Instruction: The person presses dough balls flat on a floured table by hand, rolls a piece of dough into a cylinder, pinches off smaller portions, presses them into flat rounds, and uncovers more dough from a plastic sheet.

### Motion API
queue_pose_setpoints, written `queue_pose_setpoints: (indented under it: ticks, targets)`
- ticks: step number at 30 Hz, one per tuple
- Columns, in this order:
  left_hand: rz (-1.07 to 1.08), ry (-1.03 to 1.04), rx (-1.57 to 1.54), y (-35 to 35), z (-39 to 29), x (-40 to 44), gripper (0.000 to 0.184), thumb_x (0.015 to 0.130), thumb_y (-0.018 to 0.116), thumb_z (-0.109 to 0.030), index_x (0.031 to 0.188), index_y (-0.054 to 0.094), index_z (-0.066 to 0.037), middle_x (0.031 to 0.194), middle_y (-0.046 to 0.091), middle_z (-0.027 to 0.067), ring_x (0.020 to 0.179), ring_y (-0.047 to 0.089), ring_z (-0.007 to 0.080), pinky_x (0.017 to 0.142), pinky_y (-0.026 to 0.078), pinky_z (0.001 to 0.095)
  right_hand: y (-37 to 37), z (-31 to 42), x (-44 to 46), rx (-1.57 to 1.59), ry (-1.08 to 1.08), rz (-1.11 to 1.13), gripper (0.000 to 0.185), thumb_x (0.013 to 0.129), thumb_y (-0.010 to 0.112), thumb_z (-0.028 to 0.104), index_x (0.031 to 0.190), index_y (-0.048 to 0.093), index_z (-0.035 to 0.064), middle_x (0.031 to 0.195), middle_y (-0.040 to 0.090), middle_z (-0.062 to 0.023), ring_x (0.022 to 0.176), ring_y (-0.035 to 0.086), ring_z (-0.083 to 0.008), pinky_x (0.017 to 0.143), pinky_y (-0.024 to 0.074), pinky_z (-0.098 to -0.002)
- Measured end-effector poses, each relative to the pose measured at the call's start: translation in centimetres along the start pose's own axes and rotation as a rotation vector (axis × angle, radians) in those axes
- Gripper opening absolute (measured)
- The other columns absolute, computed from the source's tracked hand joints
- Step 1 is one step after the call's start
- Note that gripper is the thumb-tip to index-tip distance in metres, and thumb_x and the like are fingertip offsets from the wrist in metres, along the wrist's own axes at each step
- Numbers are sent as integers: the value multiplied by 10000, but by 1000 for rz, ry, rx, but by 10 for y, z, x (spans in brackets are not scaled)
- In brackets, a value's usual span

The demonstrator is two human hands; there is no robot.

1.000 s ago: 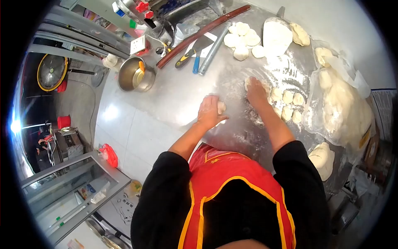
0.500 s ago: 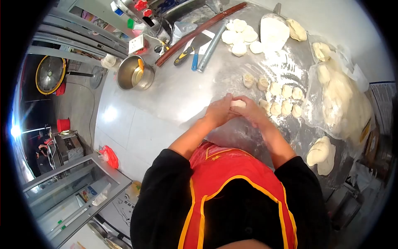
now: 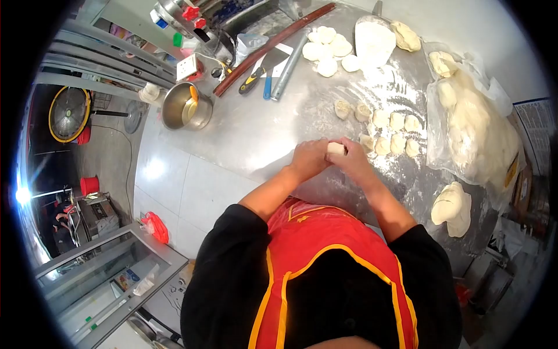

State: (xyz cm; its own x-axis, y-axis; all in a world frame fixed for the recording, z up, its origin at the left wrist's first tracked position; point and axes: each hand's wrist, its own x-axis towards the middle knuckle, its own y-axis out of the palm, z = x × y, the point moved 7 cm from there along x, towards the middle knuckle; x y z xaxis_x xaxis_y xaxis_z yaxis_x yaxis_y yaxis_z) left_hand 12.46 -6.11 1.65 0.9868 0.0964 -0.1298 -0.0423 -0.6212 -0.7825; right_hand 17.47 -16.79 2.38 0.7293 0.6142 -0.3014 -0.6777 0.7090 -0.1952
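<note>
One small pale rounded dough piece (image 3: 336,149), held between two bare hands at the near middle of a grey metal table (image 3: 244,131). Contact of dough with tabletop: impossible to tell.

Left hand (image 3: 311,158): drawn in narrow, fingers curled against the left side of the dough piece. Right hand (image 3: 354,161): likewise narrow, fingers bent around the right side; undersides of both hidden.

Nine cut off-white dough lumps (image 3: 397,121), in two rows just right of and beyond the right hand: five in the far row, four in the near. White flour (image 3: 401,87) scattered around and beyond them.

Far side: a cluster of flattened pale dough rounds (image 3: 327,67); just right of these, one large flat white dough slab (image 3: 375,43), then a yellowish dough lump (image 3: 405,36).

Right side: one bulky dough mass in clear plastic (image 3: 471,131); nearer, a folded pale dough piece (image 3: 450,210).

Far left: one grey cylindrical rolling pin (image 3: 289,68); one blue-handled tool (image 3: 267,88); one yellow-and-black tool handle (image 3: 251,81); one long reddish-brown rod (image 3: 273,43); one round steel pot (image 3: 200,118), orange item (image 3: 193,93) inside.
</note>
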Motion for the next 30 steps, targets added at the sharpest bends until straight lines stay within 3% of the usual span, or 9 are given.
queue_pose_setpoints:
  ticks: [3, 9, 15, 18, 21, 23, 24, 28, 30]
  targets:
    - [-29, -12, 11, 1, -3, -1, 194, 750, 681, -281, 855, 647, -121, 789, 677, 122, 761, 654, 340, 683, 511, 447, 0, 6, -6, -133, 3, -51, 332, 721, 677, 199, 988, 649, 4, 824, 666, -157, 768, 652, -237, 700, 502, -334]
    - [4, -82, 114, 8, 0, -2, 103, 725, 642, -233, 764, 667, -141, 753, 675, 132, 713, 656, 331, 665, 515, 449, 0, 10, -7, -234, -50, -117, 273, 693, 659, 200, 892, 651, 13, 778, 648, -219, 741, 653, -346, 682, 506, -382]
    - [67, -95, 184, 13, -4, -5, 142, 710, 644, -213, 699, 677, -75, 714, 671, 170, 684, 675, 326, 639, 536, 427, 2, -6, -7, -72, 36, -116, 301, 657, 682, 166, 902, 663, -8, 706, 657, -135, 674, 643, -194, 617, 499, -322]
    - [63, -103, 219, 25, 7, -5, 145, 722, 631, -202, 712, 681, -66, 731, 676, 174, 703, 684, 314, 644, 537, 427, 8, -31, -7, 144, 189, -73, 253, 720, 664, 99, 944, 645, -17, 772, 633, -44, 679, 581, -120, 598, 470, -250]
    - [80, -83, 304, 23, 18, -6, 146, 748, 623, -199, 715, 684, -70, 762, 683, 172, 729, 688, 307, 642, 537, 425, 16, -32, -18, 511, 270, 82, 296, 736, 678, 74, 1008, 626, -28, 837, 632, -53, 708, 589, -116, 601, 479, -243]
    - [206, -332, 253, 33, 84, -7, 191, 801, 600, -218, 751, 693, -59, 811, 687, 176, 783, 685, 315, 678, 535, 437, 4, -1, -23, 532, 273, 130, 365, 745, 686, 77, 1081, 589, -29, 922, 632, -71, 778, 601, -128, 653, 490, -250]
    - [71, -432, 185, 8, 91, -12, 382, 835, 611, -399, 887, 681, -28, 911, 679, 196, 891, 663, 341, 748, 518, 454, -2, 10, -22, 543, 267, 150, 401, 750, 690, 79, 1117, 570, -29, 965, 631, -80, 813, 606, -133, 680, 496, -253]
    - [75, -393, -136, -20, 81, -19, 812, 679, 732, -612, 1136, 536, 30, 1075, 614, 270, 995, 616, 373, 834, 477, 458, -17, -8, 36, 99, 74, 47, 507, 768, 701, 125, 1220, 500, 10, 1076, 611, -147, 962, 602, -224, 823, 485, -322]
    - [32, -310, -189, -19, 73, -21, 788, 706, 744, -559, 1168, 509, 36, 1057, 615, 266, 952, 632, 344, 802, 496, 426, -6, -6, 54, -347, 1, -63, 534, 775, 695, 138, 1250, 475, 32, 1096, 600, -182, 998, 595, -291, 877, 470, -366]
